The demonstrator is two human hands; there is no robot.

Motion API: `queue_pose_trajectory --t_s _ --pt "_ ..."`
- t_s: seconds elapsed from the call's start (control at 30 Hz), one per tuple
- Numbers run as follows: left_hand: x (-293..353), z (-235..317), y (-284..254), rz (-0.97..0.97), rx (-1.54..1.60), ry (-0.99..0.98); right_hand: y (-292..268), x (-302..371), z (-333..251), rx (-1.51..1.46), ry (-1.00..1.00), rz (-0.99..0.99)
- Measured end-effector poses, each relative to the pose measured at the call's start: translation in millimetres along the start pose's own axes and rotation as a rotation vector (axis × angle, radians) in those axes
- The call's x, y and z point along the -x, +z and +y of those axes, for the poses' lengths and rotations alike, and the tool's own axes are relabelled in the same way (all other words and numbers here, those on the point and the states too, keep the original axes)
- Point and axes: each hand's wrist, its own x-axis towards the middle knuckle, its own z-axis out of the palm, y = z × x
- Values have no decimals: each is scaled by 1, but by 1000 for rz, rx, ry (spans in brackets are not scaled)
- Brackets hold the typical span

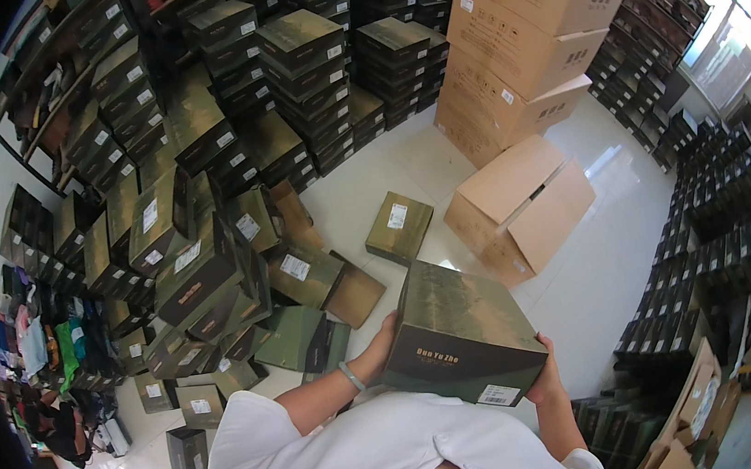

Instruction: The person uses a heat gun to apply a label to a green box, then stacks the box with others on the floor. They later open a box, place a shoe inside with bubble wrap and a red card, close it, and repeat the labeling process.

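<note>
Between my two hands, in front of my chest, is a large shoebox (pixel 463 312) with a mottled brown-green lid and dark sides. A white label sits at its lower right corner. My left hand (pixel 379 347) grips its left side, with the fingers partly hidden. On the opposite side, my right hand (pixel 545 374) holds near the right corner. Just beyond the held box, a smaller shoebox (pixel 400 227) with a white label lies on the floor. A brown carton (pixel 525 203) with its top flaps folded over rests to the right of it.
Tall brown cartons (pixel 521 51) are stacked at the back right. Stacked shoeboxes (pixel 305 66) line the back, and a loose pile (pixel 203 263) leans at the left. Shelves of boxes (pixel 700 235) run along the right. Hanging clothes (pixel 45 342) are at the far left.
</note>
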Motion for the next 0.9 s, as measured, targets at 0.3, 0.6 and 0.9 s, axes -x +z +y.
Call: queue_pose_trajectory --t_s 0.3,0.6,0.9 --pt "-178 136 18 -19 155 -32 107 -126 -159 46 -63 40" --pt "-323 218 16 82 254 -48 159 -293 -277 146 97 -8" --pt "-389 300 65 245 480 -16 198 -451 -392 333 341 56"
